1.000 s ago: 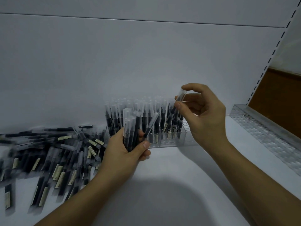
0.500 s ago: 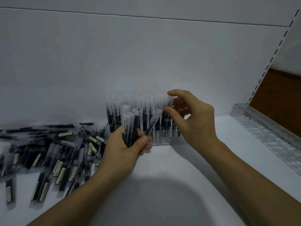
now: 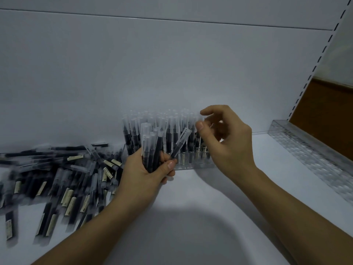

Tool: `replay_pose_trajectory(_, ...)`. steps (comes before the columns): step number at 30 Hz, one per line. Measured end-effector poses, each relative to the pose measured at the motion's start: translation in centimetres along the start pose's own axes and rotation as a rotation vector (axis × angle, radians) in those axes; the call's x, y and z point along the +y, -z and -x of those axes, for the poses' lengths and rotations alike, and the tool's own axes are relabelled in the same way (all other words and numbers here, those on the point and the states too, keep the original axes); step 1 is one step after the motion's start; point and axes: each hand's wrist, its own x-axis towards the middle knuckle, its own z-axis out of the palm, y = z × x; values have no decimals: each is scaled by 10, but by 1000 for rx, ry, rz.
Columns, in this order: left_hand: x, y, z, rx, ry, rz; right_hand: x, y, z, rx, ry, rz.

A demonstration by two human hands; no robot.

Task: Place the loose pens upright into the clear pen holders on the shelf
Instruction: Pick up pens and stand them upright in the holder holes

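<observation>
1. Left hand [image 3: 143, 175] grips a bundle of pens [image 3: 155, 148], one tilting right
2. Right hand [image 3: 227, 144] hovers loosely open, empty, against the filled pen holder [image 3: 188, 166]
3. Loose pens [image 3: 57, 178] lie piled left on the shelf [image 3: 210, 207]

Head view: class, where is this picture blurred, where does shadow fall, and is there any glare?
Head view: the loose pens at left smear with motion blur, while the held pens in the left hand look sharper; head view: a broad soft shadow lies on the shelf between the forearms; head view: dim bluish light, no glare visible.
</observation>
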Motion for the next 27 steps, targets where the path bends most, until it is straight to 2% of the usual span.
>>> replay_pose_trajectory(4, 2, 0, 2, -40, -44, -42, -7, -11, 10, -137, -96, -77)
replay_pose_trajectory(7, 5, -1, 3, -60, -50, -68, -9, -16, 14, -148, -161, -105)
replay_pose_trajectory(12, 3, -1, 2, -50, -36, -101, -12, -10, 6, -83, -242, -243)
replay_pose_trajectory(17, 4, -3, 5, -80, -19, -78, -13, 9, -9, 59, -321, -400)
replay_pose_trajectory(21, 2, -3, 7, -91, -44, -216, -9, 16, -15, 114, -314, -407)
replay_pose_trajectory(24, 1, -3, 7, -126, 5, -166, -6, 20, -19, 150, -257, -352)
replay_pose_trajectory(27, 3, -4, 8, -169, -34, -145, -6, 25, -22, 187, -220, -315)
